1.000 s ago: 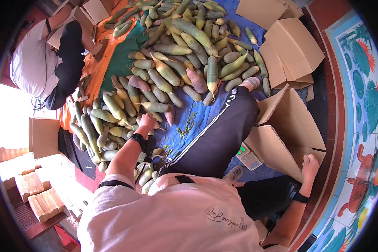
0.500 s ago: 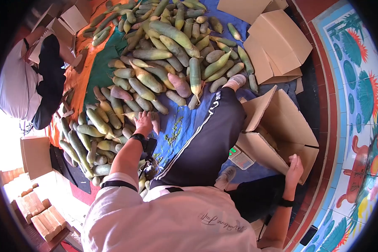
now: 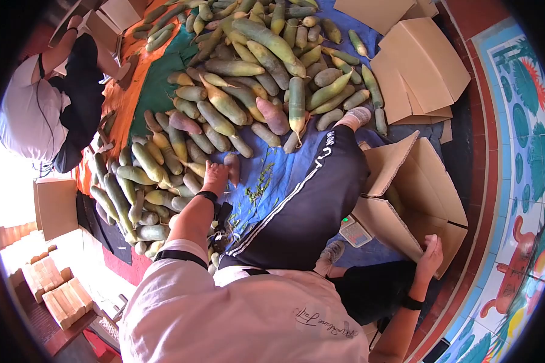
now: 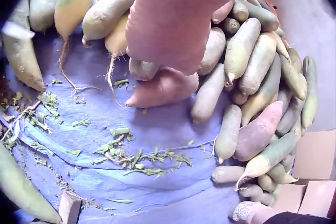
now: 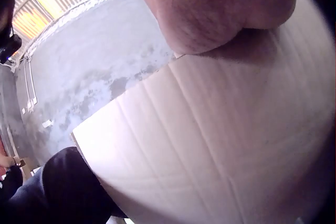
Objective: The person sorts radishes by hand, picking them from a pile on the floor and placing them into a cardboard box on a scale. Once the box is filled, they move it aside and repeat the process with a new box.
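Observation:
My left hand (image 3: pixel 216 176) reaches down at the near edge of a pile of green radishes (image 3: pixel 224 115). Right beside it lies a small pinkish radish (image 3: pixel 231 169), tip toward me. In the left wrist view the hand (image 4: pixel 168 29) overlaps this pinkish radish (image 4: pixel 165 88), and the blunt end of a greyish radish (image 4: pixel 143 69) sticks out below the palm. The fingertips are hidden, so I cannot tell what they hold. My right hand (image 3: pixel 430 257), fingers extended, rests at the near edge of an open cardboard box (image 3: pixel 433 181). Part of a green radish (image 3: pixel 396 199) shows inside.
A small scale (image 3: pixel 354 232) with a lit display sits between my leg (image 3: pixel 303 199) and the box. More cardboard boxes (image 3: pixel 421 63) stand at the back right. Another person (image 3: pixel 33 115) bends at the left. Leaf scraps (image 3: pixel 260 183) litter the blue sheet (image 3: pixel 278 172).
My left hand has moved right, up to the pinkish radish. My right hand has come back from inside the box to its near edge, its fingers straightening. A radish now shows inside the box.

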Available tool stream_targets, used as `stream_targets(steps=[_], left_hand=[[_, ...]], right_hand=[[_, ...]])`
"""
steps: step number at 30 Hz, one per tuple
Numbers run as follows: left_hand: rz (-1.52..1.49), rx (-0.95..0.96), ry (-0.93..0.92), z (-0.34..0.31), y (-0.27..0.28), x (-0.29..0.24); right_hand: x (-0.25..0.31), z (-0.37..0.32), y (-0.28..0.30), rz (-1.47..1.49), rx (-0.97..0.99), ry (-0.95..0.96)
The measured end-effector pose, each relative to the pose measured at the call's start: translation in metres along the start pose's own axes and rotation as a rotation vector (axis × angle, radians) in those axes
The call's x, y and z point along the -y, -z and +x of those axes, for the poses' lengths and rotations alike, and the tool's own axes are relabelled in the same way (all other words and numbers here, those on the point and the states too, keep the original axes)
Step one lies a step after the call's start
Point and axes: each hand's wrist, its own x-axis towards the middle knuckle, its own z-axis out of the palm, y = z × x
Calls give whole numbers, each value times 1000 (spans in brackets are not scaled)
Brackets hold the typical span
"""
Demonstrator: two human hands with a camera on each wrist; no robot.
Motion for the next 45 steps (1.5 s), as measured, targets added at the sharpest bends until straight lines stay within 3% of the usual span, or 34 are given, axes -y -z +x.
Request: stream_targets(steps=[4,7,11,15,17,20,23,24,25,27,29,31,35,37,39,40,42,43,45], left_hand=[[-50,7,-31,-11,7,1],[72,83,-58,-15,16,0],[-83,-46,-56,-20,31,2],[-335,-137,45,-22,79,11],[-1131,-263,89,-26,97,19],[-1562,-511,42,-40,165,11],[-2003,-600,36,-64,243,2],[-2162,-575,49,-70,261,0],[-2318,-570,-64,-74,274,1],[-2409,-486,-341,-84,298,1],[-2416,-398,-433,-101,321,-10],[-2379,-291,-531,-113,332,-30],[-2238,-109,-621,-131,335,-81],[-2288,57,-592,-139,334,-104],[-2298,107,-630,-141,327,-121],[-2312,135,-669,-141,326,-123],[-2263,231,-661,-140,322,-122],[-2212,288,-679,-138,319,-121],[-2179,316,-689,-140,317,-117]], right_hand=[[1,-1,0,20,-5,-10],[-2,-2,-2,6,-24,6],[4,-4,-4,60,-81,9],[0,-3,-5,30,-90,-30],[0,-3,-5,22,-89,-22],[-2,-5,-6,6,-98,-19],[0,-8,-4,9,-99,-42],[2,-9,-3,19,-136,78],[8,-11,-1,27,-172,200],[31,-18,9,39,-198,223],[56,-25,18,158,-243,309],[78,-36,27,267,-194,305],[117,-58,36,428,40,524],[126,-69,29,462,151,522],[106,-79,15,340,196,356],[99,-80,17,344,210,373],[86,-79,21,510,417,224],[83,-83,21,510,428,233],[79,-89,21,806,224,154]])
